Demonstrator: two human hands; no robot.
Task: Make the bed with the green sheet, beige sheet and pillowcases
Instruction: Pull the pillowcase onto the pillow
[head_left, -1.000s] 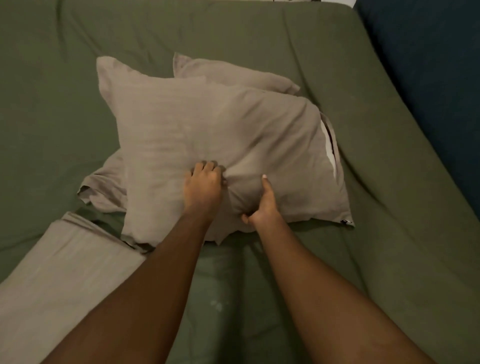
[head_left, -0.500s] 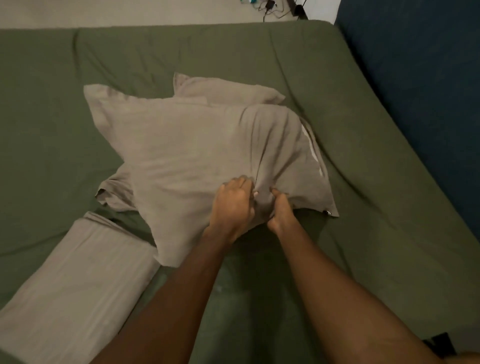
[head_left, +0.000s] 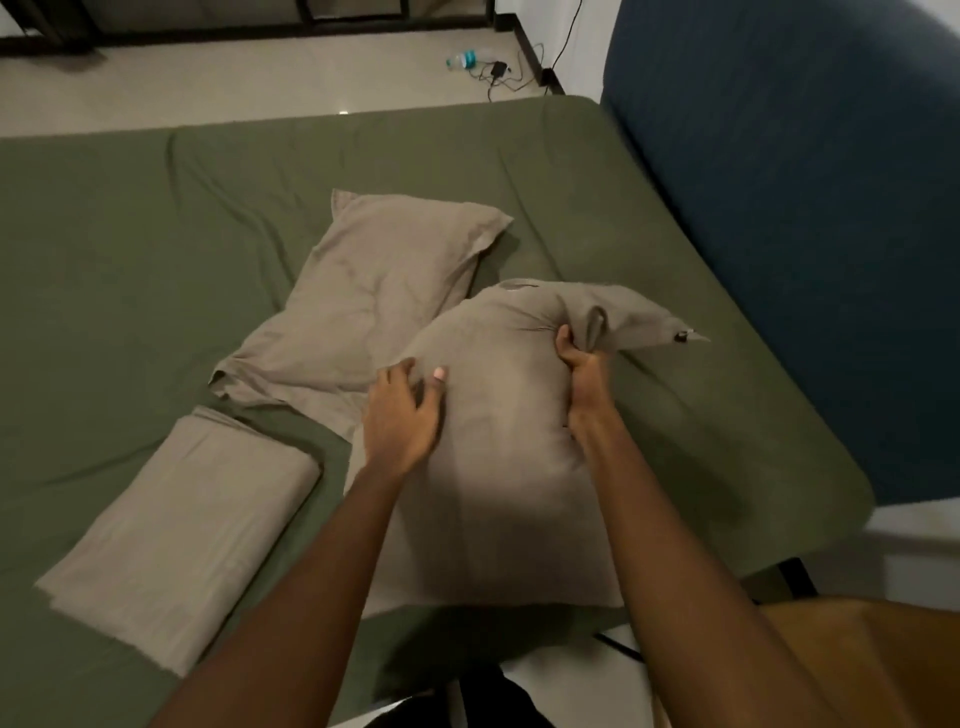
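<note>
Fingers (head_left: 565, 339) of right hand (head_left: 584, 382) clench bunched pillowcase (head_left: 618, 312) end. Left hand (head_left: 402, 421) spread flat on pillow (head_left: 498, 457), at bed's near edge over green sheet (head_left: 156, 234). Step, judged: finishing casing. Next: tuck flap, lay beside second pillow (head_left: 395, 270).

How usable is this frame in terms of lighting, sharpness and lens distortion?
Head view: dim, warm light, the floor brightest; a soft shadow lies beside the pillow on the green sheet; the wide lens bows the sheet's far edge and the blue headboard; the right hand and its grip on the pillow read clearly, though fine detail is smeared.
</note>
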